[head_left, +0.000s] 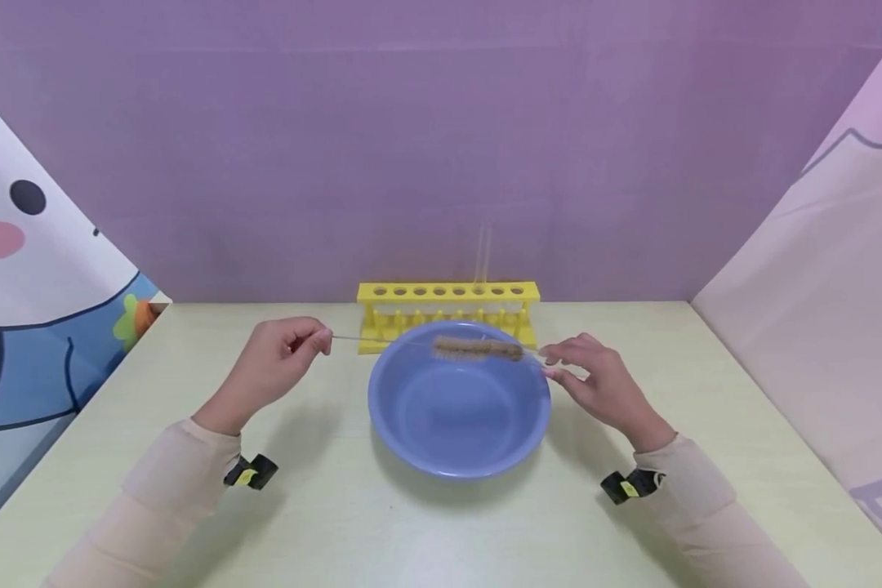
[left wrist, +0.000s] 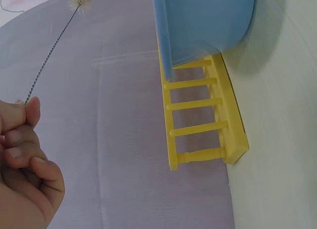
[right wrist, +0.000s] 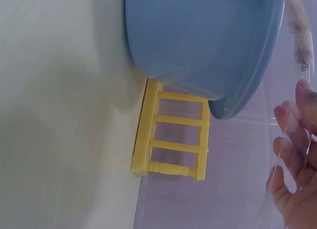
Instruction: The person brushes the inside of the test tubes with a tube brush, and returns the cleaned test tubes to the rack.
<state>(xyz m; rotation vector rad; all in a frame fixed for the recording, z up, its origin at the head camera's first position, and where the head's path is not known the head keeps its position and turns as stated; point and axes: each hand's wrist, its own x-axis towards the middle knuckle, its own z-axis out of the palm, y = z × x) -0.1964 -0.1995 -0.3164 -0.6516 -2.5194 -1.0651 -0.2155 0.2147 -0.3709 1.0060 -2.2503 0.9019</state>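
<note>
Over the blue basin (head_left: 459, 467) is a test tube brush with tan bristles (head_left: 459, 349) and a twisted wire handle (left wrist: 51, 54). My left hand (head_left: 282, 359) pinches the handle's end between thumb and index finger, left of the basin. At the basin's right rim my right hand (head_left: 595, 380) holds a clear test tube (head_left: 532, 357) between thumb and fingers. The bristles' right end appears inside the tube; its outline is faint. In the right wrist view, the right hand (right wrist: 299, 144) has its fingers around the transparent glass.
Behind the basin stands a yellow test tube rack (head_left: 448, 291), partly hidden by it. Another clear test tube (head_left: 483, 257) stands upright in the rack. A purple backdrop (head_left: 441, 147) rises at the table's (head_left: 323, 523) far edge, with printed cloths at both sides.
</note>
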